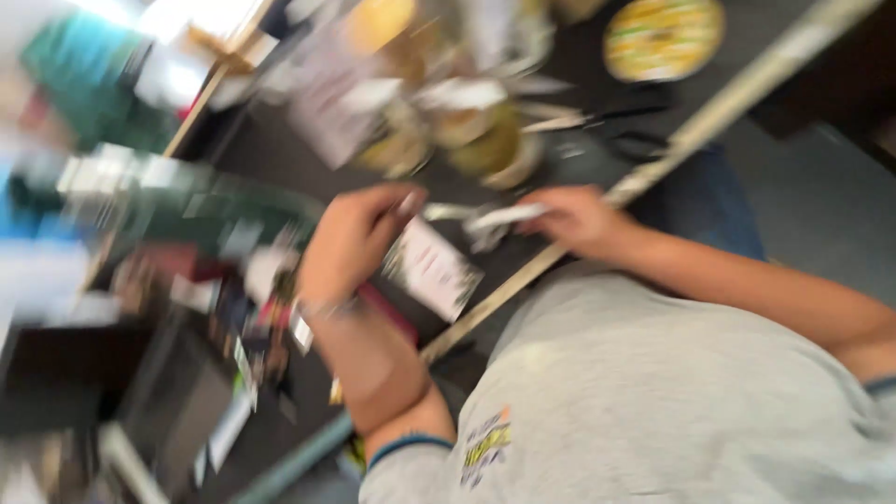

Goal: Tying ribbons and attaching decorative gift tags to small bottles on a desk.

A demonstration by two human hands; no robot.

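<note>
— Grey shirt [653, 411] fills the bottom, right up close; what are the hands doing?
— Left hand [350, 245] is curled up; its fingertips pinch the top of a white card [431, 268] that hangs down over the dark table [280, 149].
— And the other one?
— Right hand [574, 217] is closed on a crumpled white strip [495, 218] — just beside the table's pale edge [728, 107]; all of it is blurry.
— Anything else?
— Round yellow plate [663, 37] sits far up the table; jars are too smeared to tell.
</note>
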